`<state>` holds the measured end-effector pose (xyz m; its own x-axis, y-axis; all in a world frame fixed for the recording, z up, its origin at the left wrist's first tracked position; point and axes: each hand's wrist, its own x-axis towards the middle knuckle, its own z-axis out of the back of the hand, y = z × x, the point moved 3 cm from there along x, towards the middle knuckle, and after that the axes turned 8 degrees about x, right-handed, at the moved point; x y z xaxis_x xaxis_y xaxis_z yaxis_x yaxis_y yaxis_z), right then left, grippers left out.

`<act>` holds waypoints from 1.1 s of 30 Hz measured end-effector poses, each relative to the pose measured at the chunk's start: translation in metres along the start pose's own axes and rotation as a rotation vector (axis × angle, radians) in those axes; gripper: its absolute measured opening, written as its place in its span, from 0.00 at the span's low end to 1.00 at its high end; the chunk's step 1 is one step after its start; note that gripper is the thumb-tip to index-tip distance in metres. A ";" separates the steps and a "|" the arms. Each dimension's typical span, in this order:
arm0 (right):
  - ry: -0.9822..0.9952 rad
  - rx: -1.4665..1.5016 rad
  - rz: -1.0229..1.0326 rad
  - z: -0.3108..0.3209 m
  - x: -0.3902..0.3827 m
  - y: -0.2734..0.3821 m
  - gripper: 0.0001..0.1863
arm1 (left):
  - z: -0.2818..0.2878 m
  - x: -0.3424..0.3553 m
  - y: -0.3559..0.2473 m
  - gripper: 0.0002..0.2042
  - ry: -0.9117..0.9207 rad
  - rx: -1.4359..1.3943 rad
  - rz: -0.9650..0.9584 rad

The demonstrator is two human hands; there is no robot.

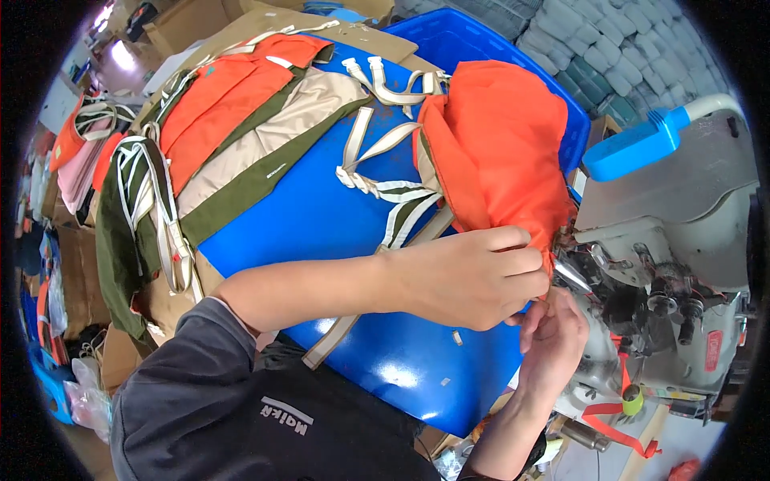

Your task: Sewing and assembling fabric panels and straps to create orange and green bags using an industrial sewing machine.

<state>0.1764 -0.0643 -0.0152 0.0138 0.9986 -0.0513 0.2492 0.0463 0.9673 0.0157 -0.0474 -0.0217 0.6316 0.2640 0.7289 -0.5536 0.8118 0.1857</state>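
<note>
An orange fabric piece (505,136), perhaps part of a bag, lies bunched over the far right of a glossy blue work surface (401,353). Green-and-white straps come out of its left side. My left hand (485,276) reaches across with its fingers curled closed on the fabric's lower end, beside the sewing machine. Just below, my right hand (553,333) pinches at the same gathered edge; its fingertips are partly covered by my left hand. White straps with plastic buckles (377,80) lie at the fabric's upper left.
A sewing machine (674,240) stands close on the right, with a light-blue attachment (634,148) above it. Orange, beige and green sewn panels (257,136) with hanging straps cover the left. Behind are a blue plastic bin (465,36) and stacked grey bundles (609,48). Red ribbon (618,425) hangs lower right.
</note>
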 end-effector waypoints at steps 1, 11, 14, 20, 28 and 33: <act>0.017 0.010 0.002 0.000 0.000 0.001 0.13 | 0.000 0.000 0.000 0.11 0.028 -0.007 -0.001; -0.056 -0.059 0.045 -0.002 -0.003 -0.015 0.14 | -0.006 -0.002 -0.007 0.13 -0.093 0.146 0.134; -0.129 0.011 0.114 -0.006 -0.005 -0.019 0.12 | -0.006 -0.008 0.000 0.12 -0.188 0.189 0.055; -0.205 -0.030 0.164 -0.007 0.005 -0.024 0.13 | -0.016 -0.006 0.010 0.13 -0.181 0.184 -0.004; -0.114 -0.245 0.030 -0.005 -0.004 -0.010 0.13 | -0.025 -0.005 0.027 0.12 -0.201 0.199 -0.012; -0.718 -0.842 0.786 0.054 -0.078 0.083 0.17 | -0.028 0.005 0.028 0.12 -0.217 0.214 -0.054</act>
<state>0.2482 -0.1398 0.0552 0.4392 0.5462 0.7133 -0.7172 -0.2650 0.6445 0.0186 -0.0091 -0.0318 0.5454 0.0871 0.8337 -0.6385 0.6875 0.3459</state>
